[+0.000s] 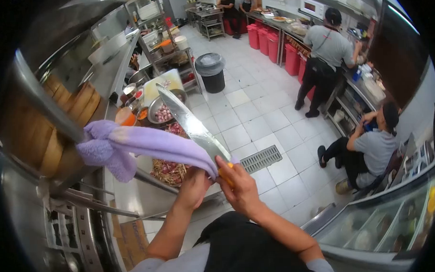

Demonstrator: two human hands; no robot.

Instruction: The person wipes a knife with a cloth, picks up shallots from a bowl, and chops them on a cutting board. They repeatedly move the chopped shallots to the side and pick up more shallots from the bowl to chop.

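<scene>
A large knife [190,122] with a yellow handle points up and to the left, its blade wet and shiny. My right hand [238,185] is wrapped round the handle. A purple towel [163,146] is knotted on a metal rail at the left and stretches across to the knife near its handle. My left hand [194,187] grips the towel's free end, close beside my right hand. Behind the towel, a metal bowl [154,112] of small shallots stands on the steel counter, and a heap of reddish and brown trimmings [168,171] lies nearer.
A person in grey [328,43] stands at the right counter, and another [375,145] sits below. Two people are at the far back. A dark bin [212,78] and red bins [273,46] stand on the tiled floor. A glass-topped case [374,226] is at the lower right.
</scene>
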